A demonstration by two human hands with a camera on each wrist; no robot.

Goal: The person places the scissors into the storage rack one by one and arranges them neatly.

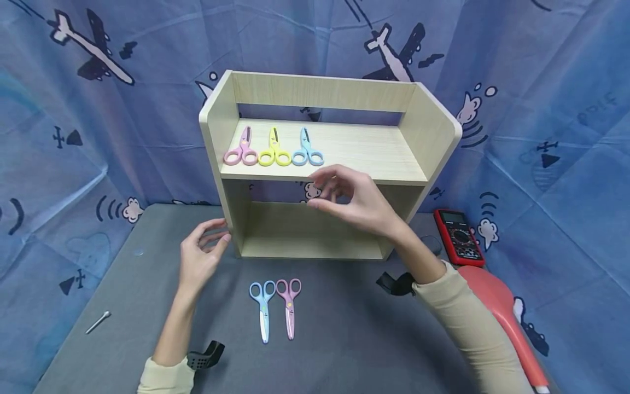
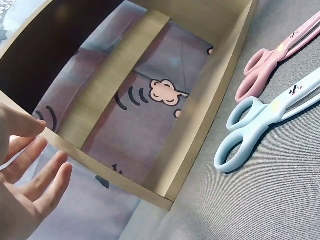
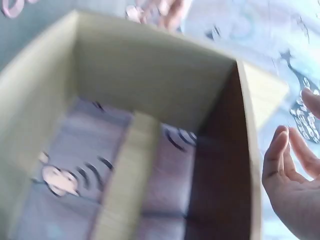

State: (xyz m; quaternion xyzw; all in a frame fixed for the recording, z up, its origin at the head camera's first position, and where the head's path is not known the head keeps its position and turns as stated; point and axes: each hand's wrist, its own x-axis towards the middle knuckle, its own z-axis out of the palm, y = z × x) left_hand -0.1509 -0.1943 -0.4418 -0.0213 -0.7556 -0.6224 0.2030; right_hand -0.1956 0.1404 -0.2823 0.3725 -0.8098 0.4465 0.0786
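Observation:
A pale wooden two-tier shelf stands on the grey table. Pink scissors, yellow scissors and light blue scissors lie side by side on its upper board, handles to the front. Just in front of that board, right of the blue pair, my right hand hovers with fingers loosely bent, holding nothing. My left hand is beside the shelf's left panel, relaxed and holding nothing; whether it touches is unclear. On the table in front lie another blue pair of scissors and another pink pair.
A red multimeter sits right of the shelf, with a red paddle-shaped object near my right sleeve. Far left on the table lies a small metal bolt-like piece. Blue patterned cloth hangs behind.

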